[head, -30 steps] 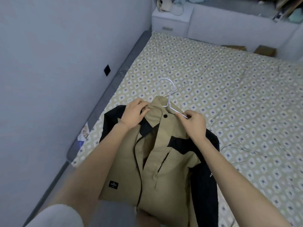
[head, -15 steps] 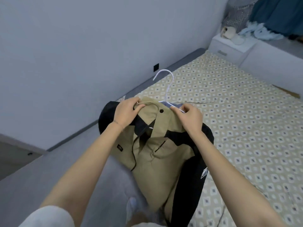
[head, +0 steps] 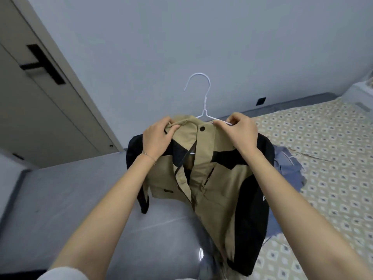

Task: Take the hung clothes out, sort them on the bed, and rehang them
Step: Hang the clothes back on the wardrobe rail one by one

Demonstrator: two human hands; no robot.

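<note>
Holding the tan-and-black jacket (head: 218, 178) at centre frame, you have it on the white wire hanger (head: 205, 106), hook upright toward 12 o'clock. Your left hand (head: 159, 136) pinches the collar at the jacket's 10 o'clock. Your right hand (head: 241, 134) pinches the hanger's shoulder wire at 2 o'clock. The bed (head: 333, 148) lies at 3 o'clock, with a blue garment (head: 288, 166) on it. Judgement: this is the rehanging step, and the jacket appears seated. The next move calls for a grip at the hook and a carry to the rail, which is not in view.
</note>
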